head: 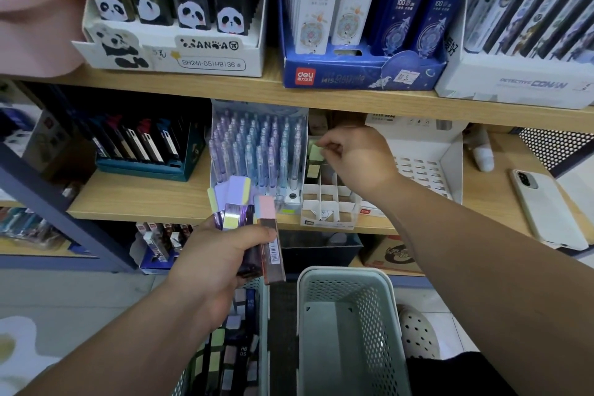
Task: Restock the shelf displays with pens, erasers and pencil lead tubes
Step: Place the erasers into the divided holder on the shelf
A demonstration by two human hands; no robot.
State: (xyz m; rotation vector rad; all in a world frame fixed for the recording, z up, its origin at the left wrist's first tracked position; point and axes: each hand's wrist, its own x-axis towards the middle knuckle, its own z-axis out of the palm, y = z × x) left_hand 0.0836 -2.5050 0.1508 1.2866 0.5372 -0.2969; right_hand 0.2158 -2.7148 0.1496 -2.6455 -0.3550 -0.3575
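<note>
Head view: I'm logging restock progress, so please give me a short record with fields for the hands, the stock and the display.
left hand: grips a bundle of lead tubes
right hand: pinches a green-capped tube at the display's back left slot
divided display box: front slots unfilled
left basket: more tubes inside
phone: lies on the shelf, far right
</note>
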